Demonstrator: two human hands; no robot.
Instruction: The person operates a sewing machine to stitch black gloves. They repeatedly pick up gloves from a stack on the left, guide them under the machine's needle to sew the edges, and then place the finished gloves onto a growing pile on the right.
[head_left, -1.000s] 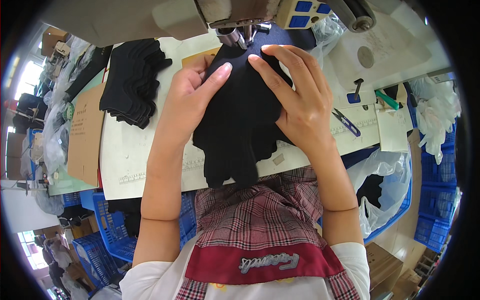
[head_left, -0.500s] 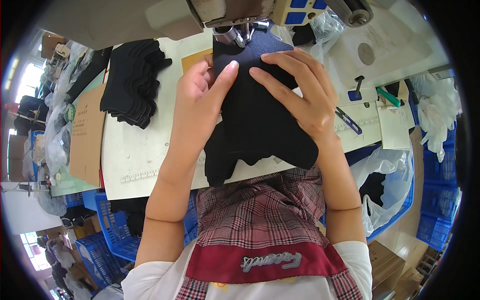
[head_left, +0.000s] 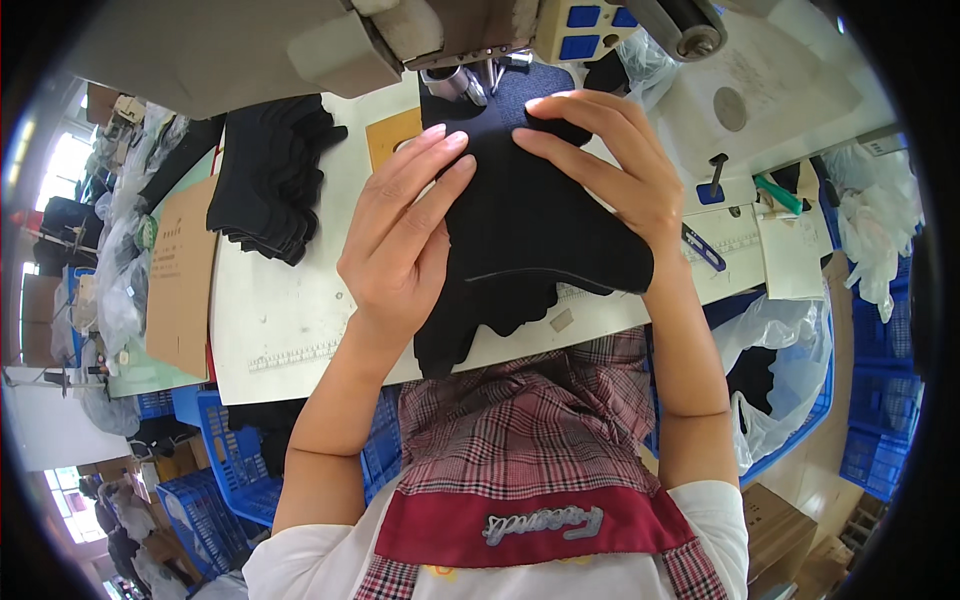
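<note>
Black fabric (head_left: 540, 225) lengthwise from machine (head_left: 300, 50) to apron (head_left: 520, 430), left fingers (head_left: 424, 170) and right fingers (head_left: 580, 113) parted

We log a white short-sleeved shirt (head_left: 565, 584), left sleeve (head_left: 300, 555) and right sleeve (head_left: 714, 520) both ending above the elbow. Over it we note an apron (head_left: 520, 430): pinkish-red, black and white plaid, wrinkled toward the lap. Dark red band (head_left: 435, 522) along its top, bearing grey script lettering (head_left: 541, 525). Two finer-checked straps (head_left: 388, 580) join the band. We also tag yellow print (head_left: 440, 569) on the shirt, partly hidden. Left hand (head_left: 400, 235) and right hand (head_left: 630, 170) are bare.
</note>
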